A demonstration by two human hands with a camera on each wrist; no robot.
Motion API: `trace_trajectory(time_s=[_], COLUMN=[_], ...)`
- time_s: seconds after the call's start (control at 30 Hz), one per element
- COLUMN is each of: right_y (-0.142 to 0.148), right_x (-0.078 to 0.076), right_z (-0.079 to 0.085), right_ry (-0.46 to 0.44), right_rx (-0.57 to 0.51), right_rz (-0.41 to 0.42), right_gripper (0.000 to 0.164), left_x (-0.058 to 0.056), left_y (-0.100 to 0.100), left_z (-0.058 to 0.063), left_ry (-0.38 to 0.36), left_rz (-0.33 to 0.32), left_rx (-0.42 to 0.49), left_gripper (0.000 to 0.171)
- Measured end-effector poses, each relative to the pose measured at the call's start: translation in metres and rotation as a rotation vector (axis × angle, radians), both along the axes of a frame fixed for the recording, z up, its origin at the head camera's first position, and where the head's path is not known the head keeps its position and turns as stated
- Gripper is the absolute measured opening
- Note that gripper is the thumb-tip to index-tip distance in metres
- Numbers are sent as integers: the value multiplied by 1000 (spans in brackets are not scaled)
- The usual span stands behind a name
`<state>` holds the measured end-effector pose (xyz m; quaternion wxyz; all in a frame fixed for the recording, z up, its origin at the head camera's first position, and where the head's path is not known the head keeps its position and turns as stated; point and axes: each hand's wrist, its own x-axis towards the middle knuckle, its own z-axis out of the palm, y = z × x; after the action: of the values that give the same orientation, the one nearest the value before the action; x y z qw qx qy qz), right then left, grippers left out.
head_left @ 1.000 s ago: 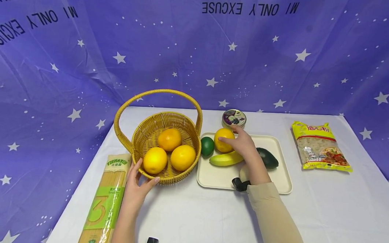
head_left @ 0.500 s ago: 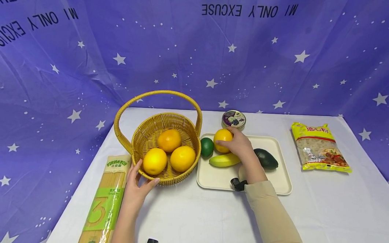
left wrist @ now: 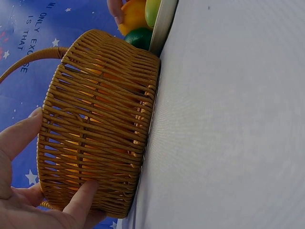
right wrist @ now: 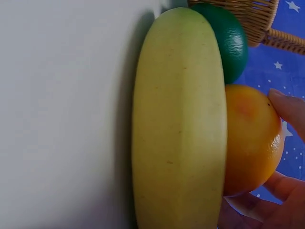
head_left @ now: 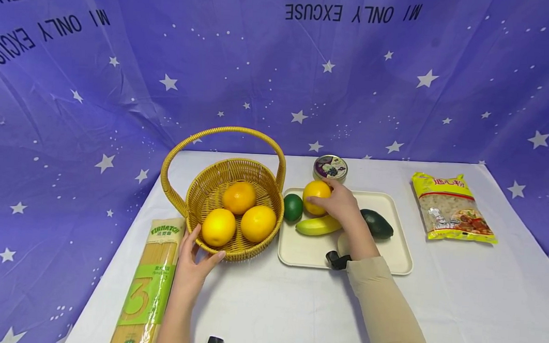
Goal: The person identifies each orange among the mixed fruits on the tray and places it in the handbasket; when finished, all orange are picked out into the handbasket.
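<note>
My left hand holds the near left side of a wicker basket, thumb at the rim and fingertips against the woven wall. Inside the basket are an orange and two yellower round fruits. Over a cream tray, my right hand grips an orange between thumb and fingers. A banana lies in front of that orange, and a green oval fruit sits left of it. A dark green avocado is partly behind my right wrist.
A round tin stands behind the tray. To the left lies a long spaghetti packet, close beside the basket. A yellow-edged bag of pasta is at the right. The starry blue cloth hangs behind the white table.
My right hand's fingers have closed in on the orange, which stays in about the same place on the tray. The left hand and the basket have not visibly moved.
</note>
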<state>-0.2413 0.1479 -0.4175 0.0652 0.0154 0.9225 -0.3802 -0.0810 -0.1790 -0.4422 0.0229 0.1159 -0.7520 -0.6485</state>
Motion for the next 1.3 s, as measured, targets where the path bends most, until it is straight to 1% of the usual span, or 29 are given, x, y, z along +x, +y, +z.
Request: trace_trajectory(time_s=[0.2, 0.4, 0.77, 0.87, 1.03, 1.17, 1.3], right_y=[1, 0, 1, -1, -6, -13, -22], right_x=[5, 16, 36, 42, 51, 57, 59], right_z=[8, 26, 59, 66, 74, 78, 78], right_ry=[25, 68, 128, 131, 108, 92, 87], right_rx=[-17, -44, -67, -99, -173, -241, -316], right_rz=[-3, 4, 28, 35, 52, 91, 148], right_gripper=[87, 83, 84, 85, 85, 84, 80], left_x=[0, 0, -1, -1, -1, 0, 0], left_y=[0, 0, 0, 0, 1, 1, 1], left_z=[-1, -2, -1, 0, 1, 1, 0], left_ry=[8, 15, 15, 8, 3, 6, 7], left_rz=[0, 4, 2, 4, 7, 5, 4], left_rx=[1, 3, 7, 8, 12, 12, 7], left_gripper=[91, 91, 90, 90, 90, 91, 91])
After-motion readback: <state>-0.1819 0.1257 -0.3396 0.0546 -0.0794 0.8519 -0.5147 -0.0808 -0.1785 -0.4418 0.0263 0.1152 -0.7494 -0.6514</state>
